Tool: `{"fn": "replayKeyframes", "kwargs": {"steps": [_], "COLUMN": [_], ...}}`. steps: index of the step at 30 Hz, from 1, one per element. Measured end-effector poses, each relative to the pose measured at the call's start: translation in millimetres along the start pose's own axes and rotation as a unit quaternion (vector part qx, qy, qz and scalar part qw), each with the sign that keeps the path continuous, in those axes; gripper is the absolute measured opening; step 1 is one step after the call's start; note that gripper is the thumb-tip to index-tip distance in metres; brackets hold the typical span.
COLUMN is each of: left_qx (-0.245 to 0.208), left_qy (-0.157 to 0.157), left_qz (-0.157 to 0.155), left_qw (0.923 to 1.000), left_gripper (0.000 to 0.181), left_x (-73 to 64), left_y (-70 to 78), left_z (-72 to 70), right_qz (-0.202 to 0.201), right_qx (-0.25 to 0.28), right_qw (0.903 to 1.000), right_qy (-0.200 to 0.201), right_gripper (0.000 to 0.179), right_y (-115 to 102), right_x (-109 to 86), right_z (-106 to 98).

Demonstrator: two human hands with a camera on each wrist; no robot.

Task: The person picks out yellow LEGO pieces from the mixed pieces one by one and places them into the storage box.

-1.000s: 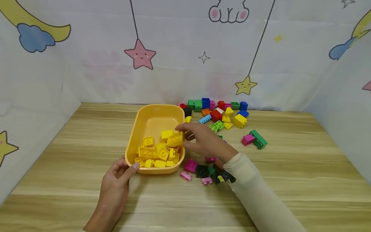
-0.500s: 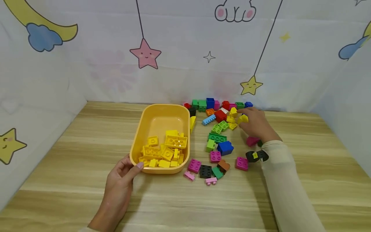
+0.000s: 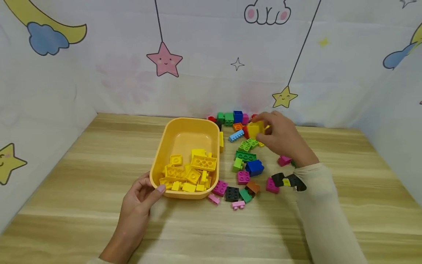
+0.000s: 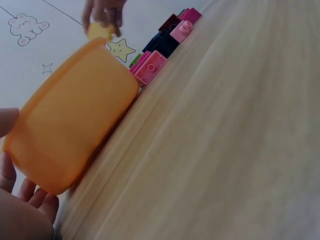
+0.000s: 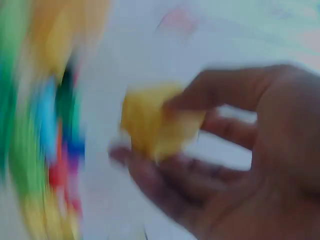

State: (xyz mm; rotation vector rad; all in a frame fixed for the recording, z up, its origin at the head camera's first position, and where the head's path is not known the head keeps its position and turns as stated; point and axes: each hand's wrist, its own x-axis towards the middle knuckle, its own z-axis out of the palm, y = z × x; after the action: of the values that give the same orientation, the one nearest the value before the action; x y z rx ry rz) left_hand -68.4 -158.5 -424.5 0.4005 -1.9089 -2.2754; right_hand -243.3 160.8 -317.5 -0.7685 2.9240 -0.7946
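My left hand (image 3: 137, 205) grips the near left corner of a yellow-orange plastic tub (image 3: 161, 146), thumb over the rim and fingers beneath. Several yellow toy building bricks (image 3: 192, 176) lie in the tub's near half. Above the loose bricks at the right, my right hand (image 3: 280, 134) pinches a chunky yellow brick (image 3: 254, 131) between thumb and fingers. In the right wrist view that yellow brick (image 5: 160, 117) is blurred but plainly held by the fingertips. The left wrist view shows the tub's outer wall (image 4: 75, 110) tilted off the wooden table.
Loose bricks spread right of the tub: a blue brick (image 3: 254, 168), a green brick (image 3: 245, 156), a black brick (image 3: 232, 194) and a pink one (image 3: 238, 205) among them. A row with a dark blue brick (image 3: 237, 116) stands near the back cloth wall (image 3: 204, 84).
My right hand went from the tub to the bricks at the right, leaving a yellow brick in the tub. It now carries another yellow brick leftward. The left hand keeps its hold.
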Motion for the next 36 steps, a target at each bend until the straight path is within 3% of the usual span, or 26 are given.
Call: {"fn": "replayKeyframes", "kwargs": {"steps": [2,4,7,11,14,21,36], "left_qx": [0.009,0.012,0.011,0.005,0.004,0.007,0.011], "left_qy": [0.0,0.006,0.012,0.007,0.005,0.01,0.014], "left_qz": [-0.004,-0.016,-0.02,-0.017,-0.021,-0.025,-0.025], "left_qw": [1.0,0.9998,0.9997,0.9998,0.9997,0.9996,0.9995], "left_gripper": [0.036,0.036,0.036,0.036,0.036,0.034,0.036], "left_x": [0.0,0.3,1.1,3.3,4.1,4.5,5.0], "left_y": [0.3,-0.4,-1.0,-0.7,-0.4,0.0,1.1], "left_z": [0.0,-0.4,0.3,2.7,3.8,3.3,2.9], "right_qz": [-0.068,-0.116,-0.156,-0.149,-0.131,-0.132,-0.134], "right_qx": [0.071,0.114,0.108,0.058,0.036,0.083,0.098], "right_qw": [0.9942,0.9815,0.9725,0.9819,0.9864,0.9861,0.9834], "right_qy": [-0.042,-0.101,-0.134,-0.101,-0.093,-0.058,-0.073], "right_gripper": [0.033,0.033,0.032,0.03,0.03,0.032,0.035], "right_y": [-20,-39,-55,-62,-61,-55,-54], "right_x": [-1.1,-0.4,3.5,7.2,6.8,5.4,3.8], "right_z": [9,24,49,72,76,62,55]}}
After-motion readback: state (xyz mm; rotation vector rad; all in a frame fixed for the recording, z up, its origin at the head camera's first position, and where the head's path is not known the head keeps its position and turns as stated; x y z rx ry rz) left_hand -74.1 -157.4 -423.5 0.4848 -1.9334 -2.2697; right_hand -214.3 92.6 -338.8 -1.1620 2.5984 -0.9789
